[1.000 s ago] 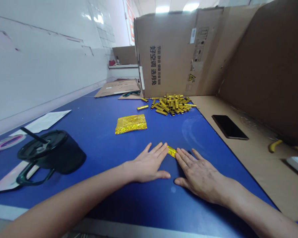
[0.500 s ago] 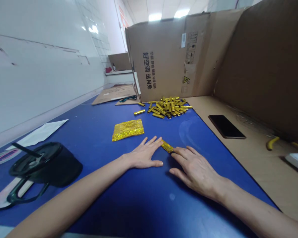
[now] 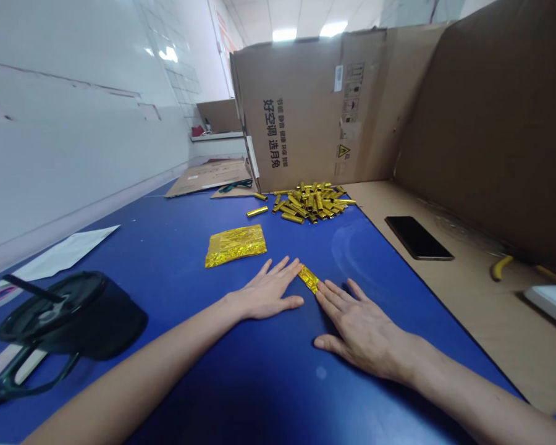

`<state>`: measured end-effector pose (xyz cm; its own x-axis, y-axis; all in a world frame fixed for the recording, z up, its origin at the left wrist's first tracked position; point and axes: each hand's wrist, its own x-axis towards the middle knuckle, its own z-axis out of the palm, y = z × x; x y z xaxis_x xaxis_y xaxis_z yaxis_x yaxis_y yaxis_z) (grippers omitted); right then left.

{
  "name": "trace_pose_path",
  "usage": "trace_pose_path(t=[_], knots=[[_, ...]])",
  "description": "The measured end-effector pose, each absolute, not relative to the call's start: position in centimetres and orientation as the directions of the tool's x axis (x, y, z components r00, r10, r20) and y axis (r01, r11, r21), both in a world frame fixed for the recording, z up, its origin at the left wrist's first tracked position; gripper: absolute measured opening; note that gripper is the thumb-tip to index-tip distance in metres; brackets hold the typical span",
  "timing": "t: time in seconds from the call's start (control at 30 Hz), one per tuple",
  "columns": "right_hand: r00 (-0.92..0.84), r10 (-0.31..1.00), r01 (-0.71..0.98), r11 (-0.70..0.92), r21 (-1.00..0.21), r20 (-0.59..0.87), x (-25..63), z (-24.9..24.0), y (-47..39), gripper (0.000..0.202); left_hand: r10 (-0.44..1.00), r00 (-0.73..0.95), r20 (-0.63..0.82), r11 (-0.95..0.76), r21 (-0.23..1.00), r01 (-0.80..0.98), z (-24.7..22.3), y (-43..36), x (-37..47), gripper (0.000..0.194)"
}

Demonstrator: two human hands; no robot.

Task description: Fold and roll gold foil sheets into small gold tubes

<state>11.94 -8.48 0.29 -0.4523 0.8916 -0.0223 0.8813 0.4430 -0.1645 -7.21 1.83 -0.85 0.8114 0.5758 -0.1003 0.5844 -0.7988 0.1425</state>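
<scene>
A small strip of shiny gold foil [image 3: 309,279] lies slantwise on the blue tabletop [image 3: 269,377] between my hands. My left hand [image 3: 272,289] is flat with its fingers stretched out, fingertips at the strip's far left end. Fingers of my right hand [image 3: 358,321] lie extended at the strip's near right end, the thumb spread away. Beyond my left hand is a flat stack of gold foil sheets [image 3: 236,245]. Farther back sits a heap of small gold foil tubes [image 3: 312,203], with a single gold tube [image 3: 257,211] apart on its left.
At left stands a dark lidded mug [image 3: 74,315] with a straw, near a white paper [image 3: 60,254]. Large cardboard [image 3: 310,117] walls the back and right. A black phone [image 3: 417,237] and a yellow curved object [image 3: 501,267] lie on the cardboard at right.
My right hand has flattened, its fingers straighter against the foil strip. The strip now looks flatter and more fully exposed. My left hand stays nearly in place; the view has shifted slightly.
</scene>
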Motion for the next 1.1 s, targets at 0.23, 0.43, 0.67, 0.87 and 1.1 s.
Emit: trace_pose_path(t=[0.23, 0.43, 0.67, 0.87, 1.1], knots=[[-0.438, 0.899, 0.886, 0.43, -0.175, -0.012, 11.9, 0.1, -8.8, 0.072, 0.71, 0.702, -0.054, -0.695, 0.105, 0.712, -0.1, 1.1, -6.2, 0.076], [-0.439, 0.898, 0.885, 0.434, -0.168, 0.004, 12.0, -0.3, -8.7, 0.074, 0.538, 0.837, -0.096, -0.831, 0.106, 0.546, -0.4, -0.3, -4.5, 0.08], [-0.454, 0.89, 0.879, 0.453, -0.149, 0.027, 12.0, -0.4, -8.6, 0.074, 0.594, 0.791, -0.145, -0.782, 0.13, 0.61, -1.2, 1.9, -4.4, 0.079], [-0.444, 0.892, 0.885, 0.451, -0.119, 0.078, 13.6, 0.3, -7.5, 0.06, 0.627, 0.766, -0.142, -0.761, 0.099, 0.641, -1.1, 0.7, -4.8, 0.084], [-0.371, 0.918, 0.922, 0.383, -0.065, 0.138, 15.5, -0.2, -6.1, 0.058, 0.511, 0.851, -0.123, -0.849, 0.083, 0.521, -0.7, -4.2, -6.2, 0.093]])
